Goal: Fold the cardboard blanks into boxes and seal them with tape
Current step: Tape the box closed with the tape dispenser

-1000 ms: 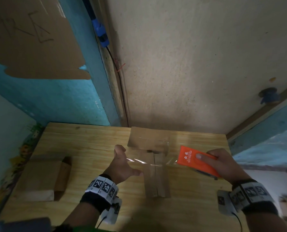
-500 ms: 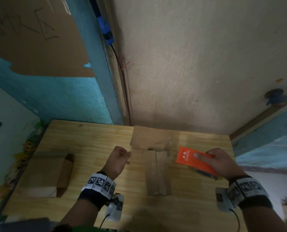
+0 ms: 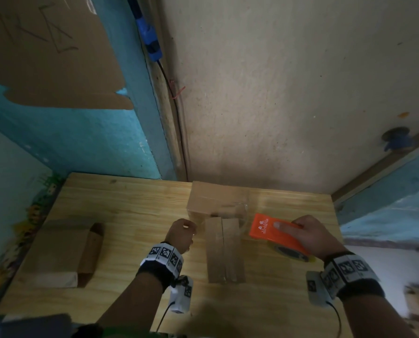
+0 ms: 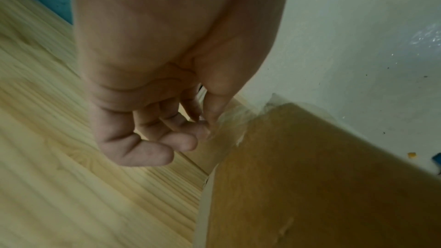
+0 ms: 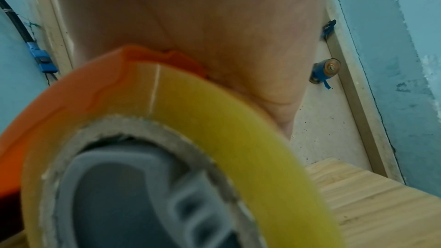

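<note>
A narrow cardboard box (image 3: 224, 247) lies flap seam up in the middle of the wooden table (image 3: 130, 203). My left hand (image 3: 189, 230) hovers just left of its far end with fingers curled. In the left wrist view, the thumb and fingertips of that hand (image 4: 205, 121) pinch the end of a clear tape strip (image 4: 229, 118) beside the brown box (image 4: 310, 176). My right hand (image 3: 289, 226) grips the orange tape dispenser (image 3: 272, 234) right of the box, index finger on top. The yellowish tape roll (image 5: 214, 112) fills the right wrist view. The clear tape (image 3: 244, 213) bows up by the dispenser.
A second cardboard box (image 3: 213, 200) sits against the back wall behind the narrow one. A folded box (image 3: 57, 254) with an open end lies at the table's left. Walls close in behind and to the right; a cable (image 3: 176, 118) runs down the corner.
My left hand has curled its fingers and drawn in beside the box. The tape, stretched flat across the box before, now hangs slack near the dispenser. The right hand has barely moved.
</note>
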Available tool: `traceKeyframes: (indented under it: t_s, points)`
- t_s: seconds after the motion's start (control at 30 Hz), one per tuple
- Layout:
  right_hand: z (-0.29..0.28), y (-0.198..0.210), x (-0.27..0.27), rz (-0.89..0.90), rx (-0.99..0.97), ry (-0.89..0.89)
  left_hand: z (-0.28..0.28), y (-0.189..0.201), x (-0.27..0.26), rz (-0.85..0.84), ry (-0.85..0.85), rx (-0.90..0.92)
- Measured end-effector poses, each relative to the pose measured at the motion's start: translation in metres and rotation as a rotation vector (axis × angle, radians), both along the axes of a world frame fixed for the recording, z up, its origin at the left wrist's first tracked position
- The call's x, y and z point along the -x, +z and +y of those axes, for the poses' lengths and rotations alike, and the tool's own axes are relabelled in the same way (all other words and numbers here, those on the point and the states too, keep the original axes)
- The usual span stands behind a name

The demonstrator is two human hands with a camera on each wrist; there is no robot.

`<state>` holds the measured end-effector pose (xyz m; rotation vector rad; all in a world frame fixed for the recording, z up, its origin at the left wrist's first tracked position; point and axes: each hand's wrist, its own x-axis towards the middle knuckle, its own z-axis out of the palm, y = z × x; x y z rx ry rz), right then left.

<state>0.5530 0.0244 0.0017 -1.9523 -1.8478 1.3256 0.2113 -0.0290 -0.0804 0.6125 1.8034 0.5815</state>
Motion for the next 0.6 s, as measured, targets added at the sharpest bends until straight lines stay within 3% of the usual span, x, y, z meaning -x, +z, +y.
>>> traceKeyframes:
  t_s: [0.5,0.6]
  points:
    - [-0.005,-0.011,0.002,-0.054,0.014,0.057,0.008,-0.003,-0.026,-0.032,-0.073,0.003]
    - [-0.007,-0.012,0.002,-0.052,0.025,0.058,0.008,-0.017,-0.020,0.078,-0.101,-0.008]
